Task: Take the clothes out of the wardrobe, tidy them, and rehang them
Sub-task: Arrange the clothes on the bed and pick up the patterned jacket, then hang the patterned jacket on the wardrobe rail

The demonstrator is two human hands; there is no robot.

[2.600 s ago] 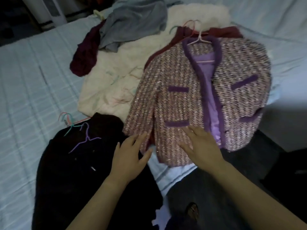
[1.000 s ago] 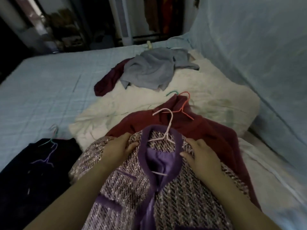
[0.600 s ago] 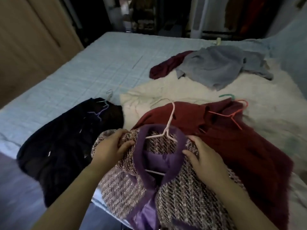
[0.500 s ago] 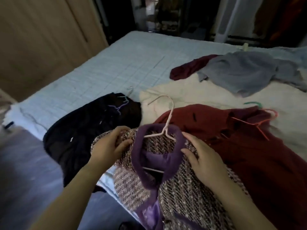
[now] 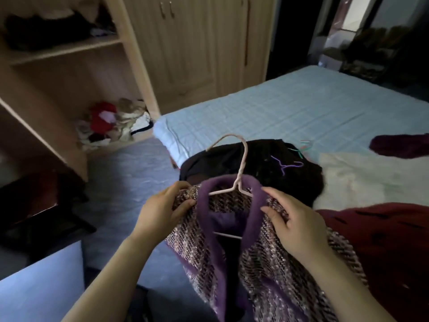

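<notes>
Tweed jacket (image 5: 267,263): held up on a pink hanger (image 5: 241,168), at the near edge of the bed (image 5: 278,108).
Left hand (image 5: 160,212): gripped round one jacket shoulder.
Right hand (image 5: 294,224): curled on the other shoulder, beside the purple collar.
Black garment (image 5: 255,163): laid on the bed behind the hanger.

Both hands hold the tweed jacket (image 5: 267,263) on its pink hanger (image 5: 241,173) by the shoulders: left hand (image 5: 162,211) pinching, right hand (image 5: 294,223) gripping, over the bed (image 5: 290,112) edge near the open wardrobe (image 5: 69,73).
</notes>
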